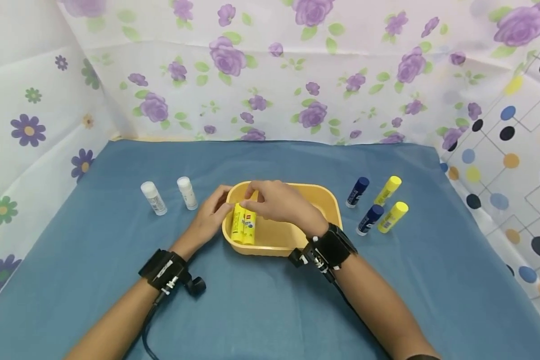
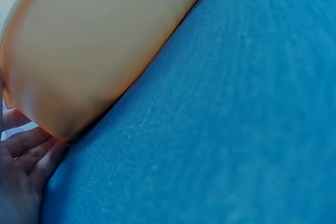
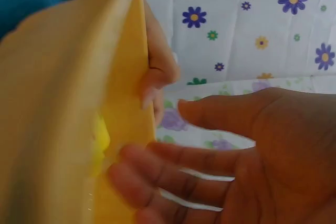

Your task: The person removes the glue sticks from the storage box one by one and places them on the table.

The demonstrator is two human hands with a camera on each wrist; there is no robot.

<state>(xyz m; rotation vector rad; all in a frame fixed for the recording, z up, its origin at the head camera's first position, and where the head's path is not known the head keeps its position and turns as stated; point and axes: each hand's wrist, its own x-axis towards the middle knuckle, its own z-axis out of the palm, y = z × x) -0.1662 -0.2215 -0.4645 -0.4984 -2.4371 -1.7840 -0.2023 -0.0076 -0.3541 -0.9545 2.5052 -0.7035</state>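
Note:
A yellow plastic basin stands on the blue cloth before me. Two yellow glue sticks lie side by side in its left end. My left hand holds the basin's left side, thumb at the rim and fingers against the outside wall; the left wrist view shows those fingers by the basin's lower edge. Over the basin's left part, just above the glue sticks, is my right hand. In the right wrist view its thumb and fingers are spread apart with nothing between them.
Two white glue sticks stand left of the basin. On the right stand two dark blue glue sticks and two yellow ones. Patterned sheets border the blue cloth.

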